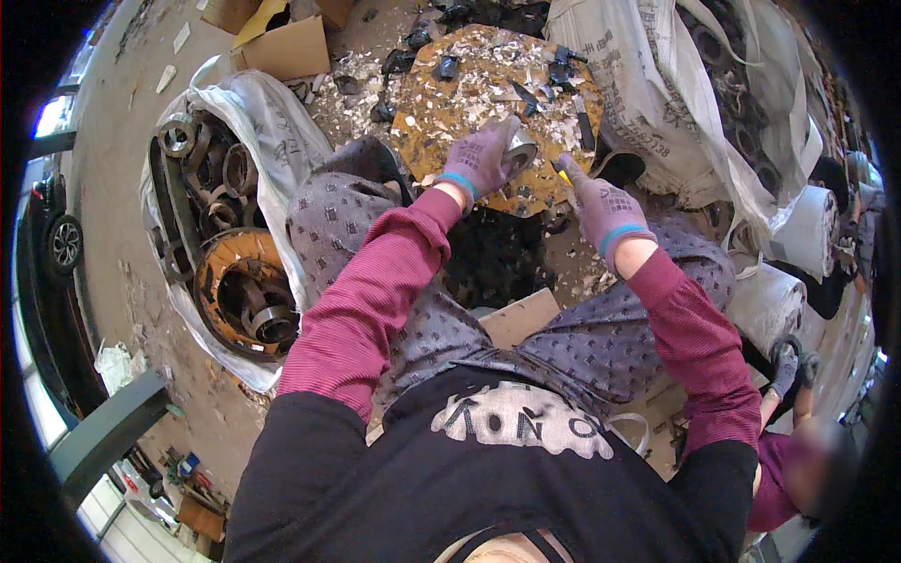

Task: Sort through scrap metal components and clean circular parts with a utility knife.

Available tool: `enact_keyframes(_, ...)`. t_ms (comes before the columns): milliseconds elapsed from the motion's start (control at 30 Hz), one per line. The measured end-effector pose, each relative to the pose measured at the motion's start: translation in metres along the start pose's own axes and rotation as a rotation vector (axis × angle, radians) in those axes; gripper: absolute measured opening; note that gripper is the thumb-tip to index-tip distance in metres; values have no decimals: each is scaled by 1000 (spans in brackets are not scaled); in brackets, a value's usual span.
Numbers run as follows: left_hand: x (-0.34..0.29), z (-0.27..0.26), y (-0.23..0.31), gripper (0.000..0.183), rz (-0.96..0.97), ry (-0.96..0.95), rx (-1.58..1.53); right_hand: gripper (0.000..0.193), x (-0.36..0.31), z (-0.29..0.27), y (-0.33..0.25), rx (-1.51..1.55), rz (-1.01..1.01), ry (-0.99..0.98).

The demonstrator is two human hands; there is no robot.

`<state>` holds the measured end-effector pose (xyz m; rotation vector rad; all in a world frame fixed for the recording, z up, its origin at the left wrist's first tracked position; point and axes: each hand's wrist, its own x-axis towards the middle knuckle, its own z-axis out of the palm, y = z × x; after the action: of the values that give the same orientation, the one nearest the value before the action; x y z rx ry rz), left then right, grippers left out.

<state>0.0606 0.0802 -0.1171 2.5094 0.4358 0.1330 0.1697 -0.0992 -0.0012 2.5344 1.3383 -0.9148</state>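
My left hand (477,158), in a grey-purple work glove with a teal cuff, is closed around a silvery metal ring (519,154), whose open side faces right. To the right, my gloved right hand (605,208) grips a tool with a yellow part (563,174) showing past the fingers; its exact kind is hidden by the hand. The tool and the ring are apart. Both hands are over the near edge of a worn, orange-brown work surface (427,141) strewn with pale chips. Dark pieces and a black-handled tool (584,127) lie on its far right part.
At left, a white woven sack (272,117) holds several rusty metal rings (239,171) and a large orange-brown wheel (218,267). More white sacks (638,103) stand at right. Cardboard boxes (286,49) are at the far left. Another person (784,469) is at lower right.
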Motion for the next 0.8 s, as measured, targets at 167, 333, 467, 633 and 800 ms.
enact_keyframes(167,2,-1,4,57,-60,-83,5,59,-2,1,2,-9,50,-55)
enact_keyframes(333,1,-3,6,58,-80,-65,33,59,-3,3,11,-2,26,-41)
enact_keyframes(467,7,-6,9,56,-120,-81,14,63,1,14,19,27,19,45)
enact_keyframes(633,2,-12,13,50,-105,-32,0,66,7,13,24,59,-11,14)
enact_keyframes(800,6,-16,16,48,-130,-92,-28,68,11,14,33,118,-28,11)
